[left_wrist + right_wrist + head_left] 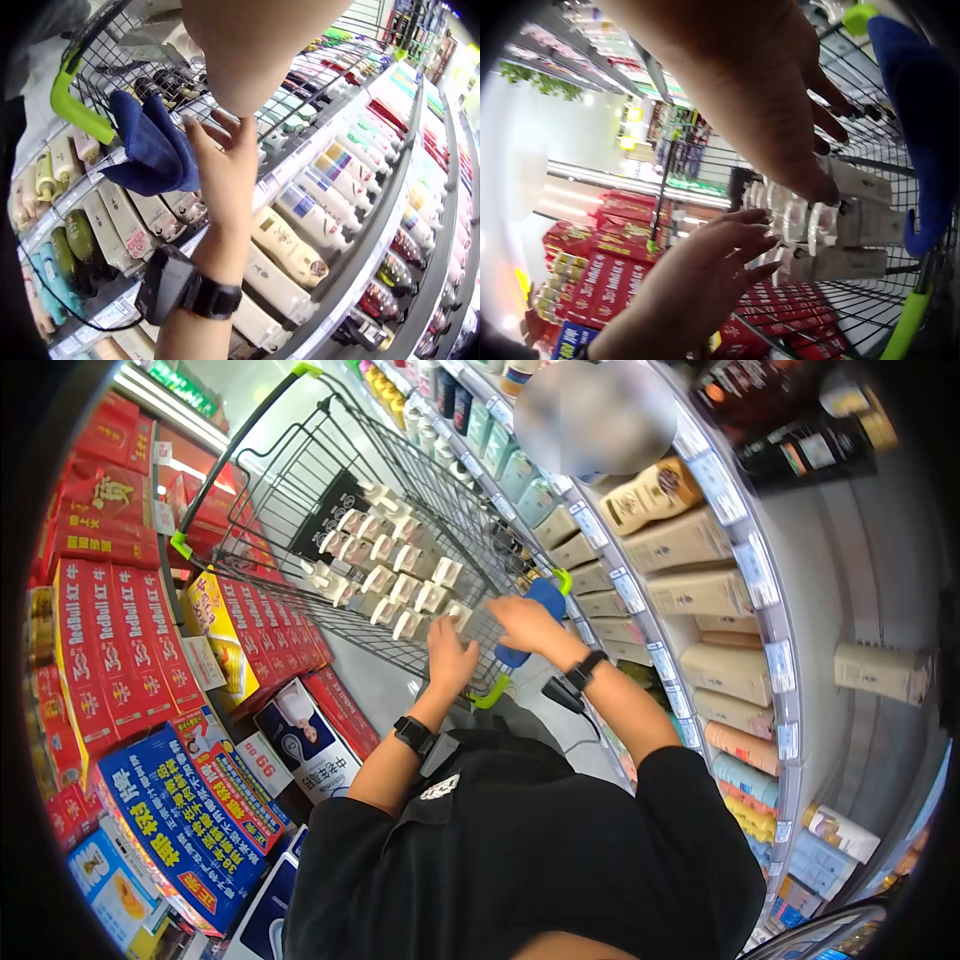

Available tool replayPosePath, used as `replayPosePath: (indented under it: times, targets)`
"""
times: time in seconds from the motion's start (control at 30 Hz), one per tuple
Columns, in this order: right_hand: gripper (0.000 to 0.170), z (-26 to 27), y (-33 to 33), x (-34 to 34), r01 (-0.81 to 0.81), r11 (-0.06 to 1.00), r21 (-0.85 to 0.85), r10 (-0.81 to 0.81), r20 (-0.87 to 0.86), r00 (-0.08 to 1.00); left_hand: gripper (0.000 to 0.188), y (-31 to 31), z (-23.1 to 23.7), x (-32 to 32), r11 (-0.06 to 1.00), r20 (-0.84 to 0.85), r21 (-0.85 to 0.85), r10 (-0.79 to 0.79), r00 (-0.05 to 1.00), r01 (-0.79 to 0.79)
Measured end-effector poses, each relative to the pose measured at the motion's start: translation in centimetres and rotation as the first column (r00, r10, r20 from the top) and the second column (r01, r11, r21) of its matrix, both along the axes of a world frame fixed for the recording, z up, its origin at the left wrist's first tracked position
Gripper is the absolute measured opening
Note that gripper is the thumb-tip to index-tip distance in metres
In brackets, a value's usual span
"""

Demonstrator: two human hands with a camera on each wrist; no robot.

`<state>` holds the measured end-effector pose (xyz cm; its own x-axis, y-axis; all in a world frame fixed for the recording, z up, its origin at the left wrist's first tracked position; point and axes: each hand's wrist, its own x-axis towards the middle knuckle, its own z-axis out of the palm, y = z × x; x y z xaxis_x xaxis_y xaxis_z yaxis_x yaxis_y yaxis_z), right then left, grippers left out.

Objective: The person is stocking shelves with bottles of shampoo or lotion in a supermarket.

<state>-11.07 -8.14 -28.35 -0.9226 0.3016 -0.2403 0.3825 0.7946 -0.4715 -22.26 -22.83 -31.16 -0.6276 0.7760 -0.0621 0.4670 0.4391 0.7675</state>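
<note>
White pump bottles stand in rows inside the wire shopping cart. My left hand reaches over the near end of the rows, its fingertips right at the nearest pump heads. Beside it my right hand is held over the cart's near edge, fingers loosely bent. In the right wrist view its thumb overlaps the bottle tops. A blue cloth hangs over the cart's handle, just right of the right hand. Neither hand shows a bottle gripped in it.
Shelves of beige bottles run along the right side. Stacked red drink cartons and a blue carton line the left. The cart has lime-green corner pieces. A dark cable hangs by the right forearm.
</note>
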Motion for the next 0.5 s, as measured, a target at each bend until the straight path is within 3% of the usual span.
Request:
replayPosePath:
  times: [0.1,0.13,0.2,0.23,0.33,0.37,0.5]
  targets:
    - [0.063,-4.4,0.0,-4.4,-0.087,0.995,-0.049,0.094,0.157,0.983,0.053,-0.3,-4.8,-2.1,0.97,0.276,-0.221,0.163,0.947,-0.103]
    - [0.063,-4.9,-0.4,-5.5,-0.095,0.995,-0.036,0.1,0.174,0.98,0.053,-0.3,-6.4,-2.6,0.952,0.454,-0.255,0.271,0.849,-0.168]
    - [0.065,-6.4,-0.5,-6.9,-0.092,0.995,-0.037,0.098,0.183,0.978,0.053,-0.6,-8.8,-3.4,0.898,0.726,-0.359,0.439,0.53,-0.253]
    - [0.065,-7.7,-0.6,-7.1,-0.08,0.996,-0.05,0.087,0.177,0.98,0.052,0.0,-7.7,-3.7,0.882,0.723,-0.403,0.47,0.507,-0.242]
    - [0.067,-10.1,-0.7,-6.9,-0.054,0.998,-0.045,0.061,0.182,0.981,0.056,1.0,-5.2,-4.7,0.92,0.651,-0.375,0.348,0.675,-0.113]
    - [0.068,-10.7,-0.5,-6.8,-0.048,0.998,-0.042,0.055,0.2,0.978,0.062,0.6,-7.9,-4.5,0.936,0.609,-0.342,0.288,0.739,-0.083]
    - [0.057,-10.6,0.5,-7.9,-0.046,0.993,-0.107,0.08,0.341,0.937,0.072,1.1,-8.4,-5.5,0.929,0.634,-0.369,0.244,0.734,0.009]
